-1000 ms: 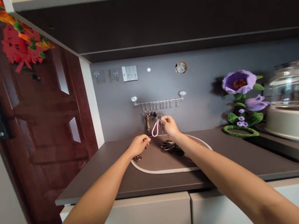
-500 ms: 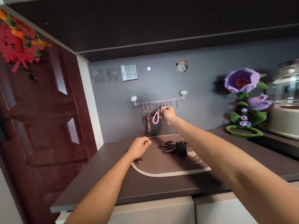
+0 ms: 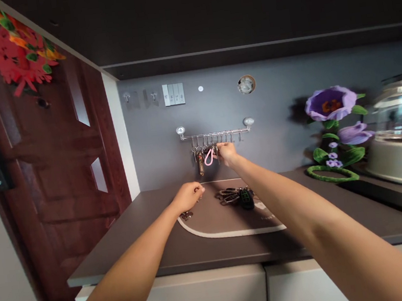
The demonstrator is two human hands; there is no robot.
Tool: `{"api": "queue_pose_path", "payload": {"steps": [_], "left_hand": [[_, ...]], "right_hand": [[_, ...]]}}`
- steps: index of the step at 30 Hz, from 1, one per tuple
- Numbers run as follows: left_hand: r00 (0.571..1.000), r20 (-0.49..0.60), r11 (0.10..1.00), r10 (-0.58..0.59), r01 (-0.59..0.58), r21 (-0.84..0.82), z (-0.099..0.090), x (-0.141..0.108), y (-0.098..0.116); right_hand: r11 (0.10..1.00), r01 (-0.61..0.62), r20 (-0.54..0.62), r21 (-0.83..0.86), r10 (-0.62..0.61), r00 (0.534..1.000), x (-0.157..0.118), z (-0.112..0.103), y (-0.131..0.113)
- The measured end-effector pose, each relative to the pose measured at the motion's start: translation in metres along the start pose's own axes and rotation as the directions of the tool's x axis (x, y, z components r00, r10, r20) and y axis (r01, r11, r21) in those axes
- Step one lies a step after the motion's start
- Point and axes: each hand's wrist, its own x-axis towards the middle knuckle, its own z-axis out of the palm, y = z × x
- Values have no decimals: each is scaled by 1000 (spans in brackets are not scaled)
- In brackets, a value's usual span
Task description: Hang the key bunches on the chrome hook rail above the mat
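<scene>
Right hand (image 3: pixel 226 153): fingertips pinched on a pink-looped key ring (image 3: pixel 206 160), held just under the hooked rail (image 3: pixel 217 133). Compared with one second ago, hand and ring are raised; the ring is thus brought to hook level, though whether a hook is engaged cannot be told. Left of this hand: one brown tag (image 3: pixel 201 164), hung. Below it: one dark key fob (image 3: pixel 246 199), laid on the mat (image 3: pixel 218 225). Left hand (image 3: pixel 189 195), lower left: fingers curled together; contents, if any, hidden.

One close head-worn view, forward and down past left hand (image 3: pixel 189 196) and right hand (image 3: pixel 227 153) to grey wall (image 3: pixel 278 120)
</scene>
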Motion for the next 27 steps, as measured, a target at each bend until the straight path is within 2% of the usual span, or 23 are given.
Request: {"api": "queue_pose_path", "payload": {"steps": [7, 16, 27], "left_hand": [[1000, 6, 999, -15, 16, -38, -1, 0, 1], [997, 51, 993, -50, 55, -108, -3, 0, -3], [981, 148, 902, -123, 172, -396, -5, 1, -11]], "right_hand": [[1000, -17, 18, 1, 17, 1000, -1, -5, 8], [1000, -25, -55, -16, 24, 998, -5, -6, 11], [990, 23, -18, -143, -26, 999, -6, -11, 20]]}}
